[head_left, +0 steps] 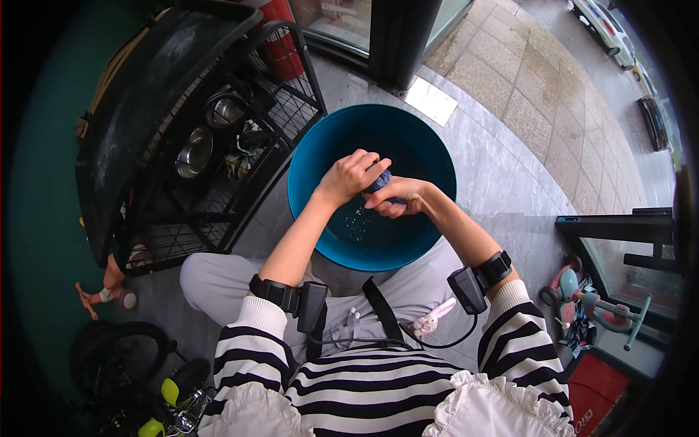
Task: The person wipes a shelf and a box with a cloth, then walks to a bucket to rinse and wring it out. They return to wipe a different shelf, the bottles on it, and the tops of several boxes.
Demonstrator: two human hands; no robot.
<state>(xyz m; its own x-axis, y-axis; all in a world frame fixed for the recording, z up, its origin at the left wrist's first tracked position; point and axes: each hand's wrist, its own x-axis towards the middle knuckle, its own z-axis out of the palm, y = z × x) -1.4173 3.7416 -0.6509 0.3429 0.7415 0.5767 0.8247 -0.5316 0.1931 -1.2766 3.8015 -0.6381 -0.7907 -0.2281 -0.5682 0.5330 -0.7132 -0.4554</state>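
A wet-looking, bunched blue cloth [378,177] is gripped in both hands above a round teal tub [318,238]. My left hand [353,177] closes over its upper left part, knuckles up. From the right, my right hand [399,197] wraps round the lower part, thumb toward the left hand. White specks that look like drops or suds show below the hands, inside the tub. Much of the cloth is hidden by the fingers.
To the left stands a black wire rack [211,233] with metal bowls [195,152] on it. A bicycle wheel [120,357] is at lower left, a child's tricycle [582,295] at right. Grey tiles [495,189] lead to an open doorway and paving.
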